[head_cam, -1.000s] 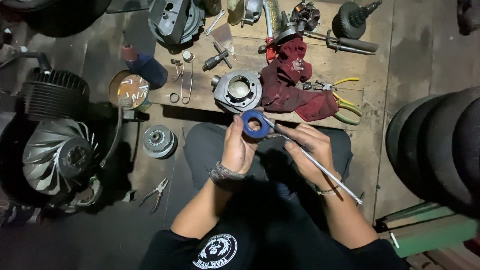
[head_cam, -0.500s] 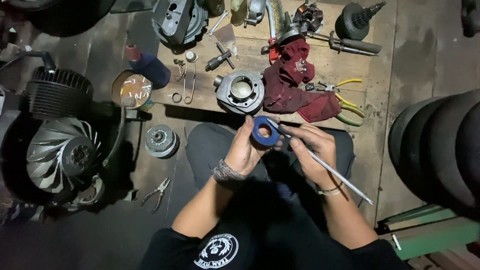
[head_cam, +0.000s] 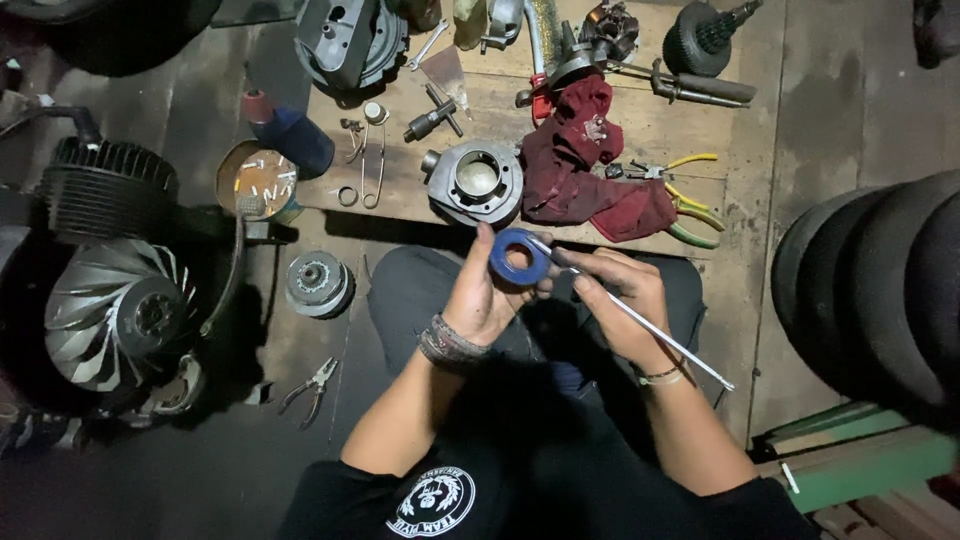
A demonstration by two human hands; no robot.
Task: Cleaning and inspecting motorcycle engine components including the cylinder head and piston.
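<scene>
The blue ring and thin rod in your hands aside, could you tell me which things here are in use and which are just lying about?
In use: blue ring in left hand; thin metal rod in right hand.

Lying about: engine cylinder, red rag, yellow-handled pliers, fan wheel, floor pliers.

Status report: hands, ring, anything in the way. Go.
Left hand grips blue ring. Right hand holds thin rod, tip at the ring. Cylinder and red rag on the board beyond, apart from the hands.
</scene>
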